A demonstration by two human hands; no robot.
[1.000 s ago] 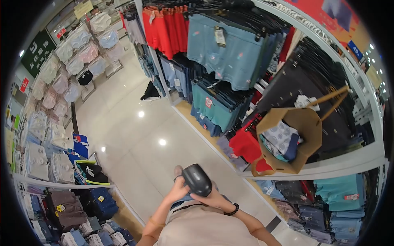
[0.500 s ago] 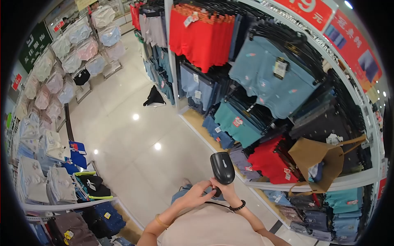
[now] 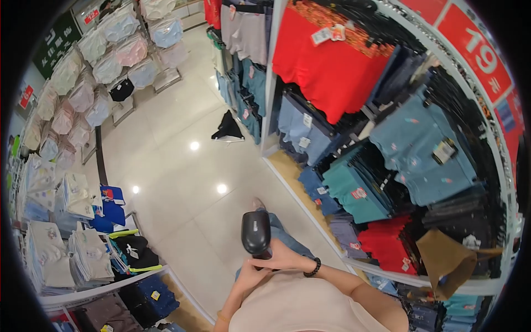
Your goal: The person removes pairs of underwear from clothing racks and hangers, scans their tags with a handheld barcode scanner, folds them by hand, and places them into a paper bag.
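Observation:
A black handheld scanner [image 3: 256, 232] is held upright in front of my body, its rounded head above my hands. My right hand [image 3: 285, 257] is wrapped round its handle, with a dark beaded bracelet at the wrist. Against the lower handle rests my left hand [image 3: 250, 275], fingers drawn in and partly hidden; whether it grips the handle I cannot make out.
Racks of red shorts [image 3: 332, 66], blue shorts [image 3: 423, 149] and teal garments [image 3: 357, 185] line the right side, with a brown paper bag [image 3: 445, 263] hanging there. Pale underwear [image 3: 133, 50] hangs at left. A black garment [image 3: 227, 126] lies on the floor.
The scanner has moved left and turned in my hands. My view has shifted along the aisle, so the right racks look closer and the paper bag sits lower right. One foot has come forward.

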